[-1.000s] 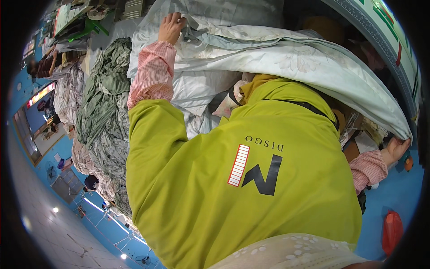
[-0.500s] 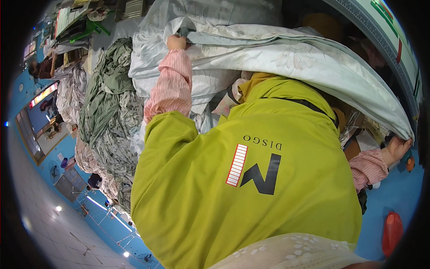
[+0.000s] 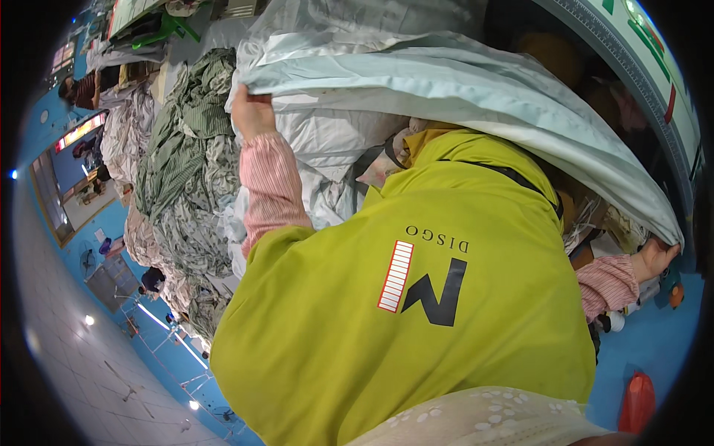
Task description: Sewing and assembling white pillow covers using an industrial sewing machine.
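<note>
Sheet [image 3: 476,89]: spread across the upper view, one edge held in left hand [image 3: 251,115] at left, other end in right hand [image 3: 654,256] at far right. Bedding pile [image 3: 327,141]: under the sheet, between both hands. Heap of crumpled fabric [image 3: 186,178]: left of the left hand

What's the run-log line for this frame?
left hand: grips sheet edge | right hand: grips sheet's far end | sheet: stretched between hands | beside: laundry pile
</note>
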### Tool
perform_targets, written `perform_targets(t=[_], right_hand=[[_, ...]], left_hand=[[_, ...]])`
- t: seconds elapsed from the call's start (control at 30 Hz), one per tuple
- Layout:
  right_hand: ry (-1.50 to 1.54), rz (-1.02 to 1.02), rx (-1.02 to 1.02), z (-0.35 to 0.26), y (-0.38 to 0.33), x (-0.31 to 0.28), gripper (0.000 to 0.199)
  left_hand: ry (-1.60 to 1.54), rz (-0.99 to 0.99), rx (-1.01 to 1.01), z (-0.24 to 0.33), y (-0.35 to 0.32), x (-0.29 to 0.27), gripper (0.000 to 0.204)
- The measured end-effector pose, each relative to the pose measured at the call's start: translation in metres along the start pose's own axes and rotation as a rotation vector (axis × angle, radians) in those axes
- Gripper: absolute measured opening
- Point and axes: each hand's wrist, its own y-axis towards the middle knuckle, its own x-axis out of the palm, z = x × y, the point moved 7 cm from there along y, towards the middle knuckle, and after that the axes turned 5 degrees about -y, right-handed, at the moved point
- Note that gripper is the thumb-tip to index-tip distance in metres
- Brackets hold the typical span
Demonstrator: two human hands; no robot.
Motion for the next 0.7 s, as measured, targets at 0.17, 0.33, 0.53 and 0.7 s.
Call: perform_targets(t=[0.17, 0.33, 0.53, 0.7], right_hand=[[0.114, -0.044, 0.060, 0.005, 0.014, -0.024, 0.037], [0.116, -0.017, 0.096, 0.014, 0.005, -0.012, 0.032], [0.123, -0.059, 0.063, 0.013, 0.000, -0.014, 0.038], [0.035, 0.021, 0.009, 0.006, -0.009, -0.015, 0.041]], left_hand=[[-0.147, -0.045, -0.566, -0.087, -0.045, -0.030, 0.030], [0.107, -0.133, -0.570, -0.108, -0.062, 0.008, 0.037], [1.318, -0.495, -0.173, -0.132, -0.009, 0.011, 0.063], [1.750, -0.450, 0.370, -0.124, -0.017, 0.063, 0.036]])
